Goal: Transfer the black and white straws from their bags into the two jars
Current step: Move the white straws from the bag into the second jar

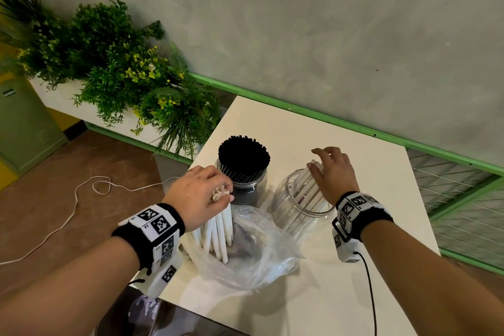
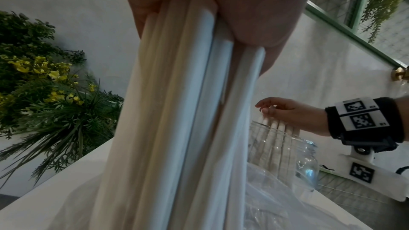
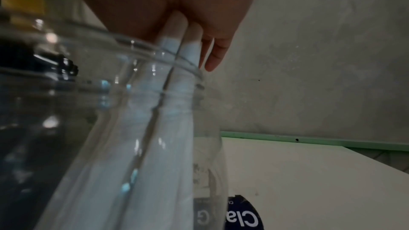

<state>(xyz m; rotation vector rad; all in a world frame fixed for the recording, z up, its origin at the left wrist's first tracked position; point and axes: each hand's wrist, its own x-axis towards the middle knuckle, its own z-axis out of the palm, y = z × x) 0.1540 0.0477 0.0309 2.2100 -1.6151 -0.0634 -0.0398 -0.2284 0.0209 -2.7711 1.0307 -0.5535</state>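
White, black and clear on a pale worktop

The white straws (image 1: 222, 222) are showing off-white in a clear bag (image 1: 261, 262), more of them (image 1: 305, 185) paling inside a clear jar (image 1: 297, 215), whose dark blue label (image 3: 242, 216) is carrying white letters; black straws (image 1: 243, 154) are filling the far jar (image 1: 246, 185). Black wristbands (image 1: 152, 229) are bearing white tags patterned with black squares. The worktop (image 1: 327, 294) is looking cream, the wall (image 1: 327, 22) mottled grey, its trim (image 1: 341, 120) green, the plants (image 1: 114, 68) green with yellow flowers, the floor (image 1: 41, 213) brown.
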